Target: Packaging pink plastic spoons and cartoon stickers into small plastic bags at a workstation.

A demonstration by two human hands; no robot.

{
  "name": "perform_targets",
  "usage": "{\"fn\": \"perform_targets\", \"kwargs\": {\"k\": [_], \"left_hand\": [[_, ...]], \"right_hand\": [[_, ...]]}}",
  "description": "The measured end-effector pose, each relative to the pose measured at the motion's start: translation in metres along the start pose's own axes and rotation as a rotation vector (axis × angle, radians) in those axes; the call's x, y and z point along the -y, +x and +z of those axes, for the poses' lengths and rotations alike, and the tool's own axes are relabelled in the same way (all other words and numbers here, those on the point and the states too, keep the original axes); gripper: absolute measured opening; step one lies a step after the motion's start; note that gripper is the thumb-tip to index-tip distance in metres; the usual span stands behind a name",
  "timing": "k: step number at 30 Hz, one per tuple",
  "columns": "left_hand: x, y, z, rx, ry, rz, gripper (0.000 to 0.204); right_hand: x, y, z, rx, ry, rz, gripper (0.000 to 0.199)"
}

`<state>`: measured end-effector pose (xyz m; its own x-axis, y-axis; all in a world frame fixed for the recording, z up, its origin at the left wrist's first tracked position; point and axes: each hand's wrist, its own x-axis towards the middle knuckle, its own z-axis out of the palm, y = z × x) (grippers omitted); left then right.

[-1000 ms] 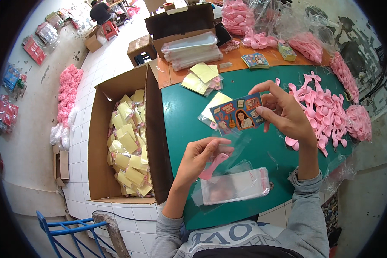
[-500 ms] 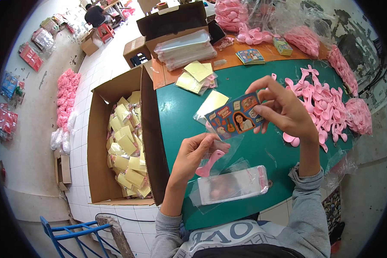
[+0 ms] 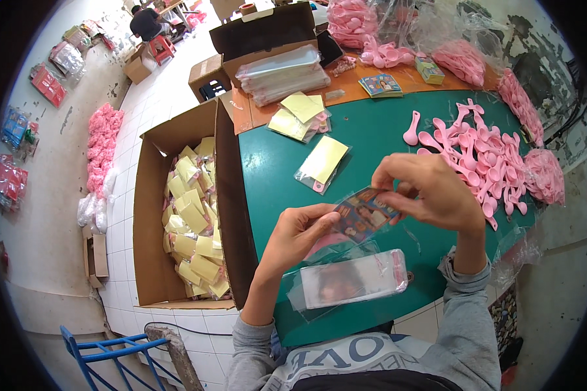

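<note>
While both hands meet over the green table [image 3: 385, 130], we note the step as bagging. The right hand [image 3: 430, 192] pinches a printed picture card [image 3: 362, 215] at its upper corner; the left hand [image 3: 300, 234] is closed on the card's lower end together with a clear sleeve, and something pink shows just beneath its fingers. A stack of clear bags [image 3: 355, 280] lies just below both hands. Pink spoons [image 3: 482, 156] are heaped beyond the right hand. We judge the next move needs the card lined up with the sleeve mouth and slid in straight.
</note>
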<state>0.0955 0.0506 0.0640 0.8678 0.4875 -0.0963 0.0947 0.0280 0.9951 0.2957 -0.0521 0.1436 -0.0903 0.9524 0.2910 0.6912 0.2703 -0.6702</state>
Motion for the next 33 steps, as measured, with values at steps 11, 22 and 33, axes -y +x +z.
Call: {"fn": "perform_targets", "kwargs": {"k": [11, 22, 33], "left_hand": [[-0.018, 0.024, 0.019, -0.094, 0.322, 0.119, 0.046], [0.057, 0.090, -0.014, -0.360, 1.102, 0.355, 0.062], [0.008, 0.118, -0.061, -0.573, 0.944, 0.522, 0.061]], "right_hand": [[-0.019, 0.007, 0.022, 0.168, -0.163, 0.068, 0.016], [-0.018, 0.003, -0.026, -0.086, -0.086, 0.142, 0.010], [-0.037, 0.000, -0.040, -0.166, -0.009, 0.136, 0.018]]}}
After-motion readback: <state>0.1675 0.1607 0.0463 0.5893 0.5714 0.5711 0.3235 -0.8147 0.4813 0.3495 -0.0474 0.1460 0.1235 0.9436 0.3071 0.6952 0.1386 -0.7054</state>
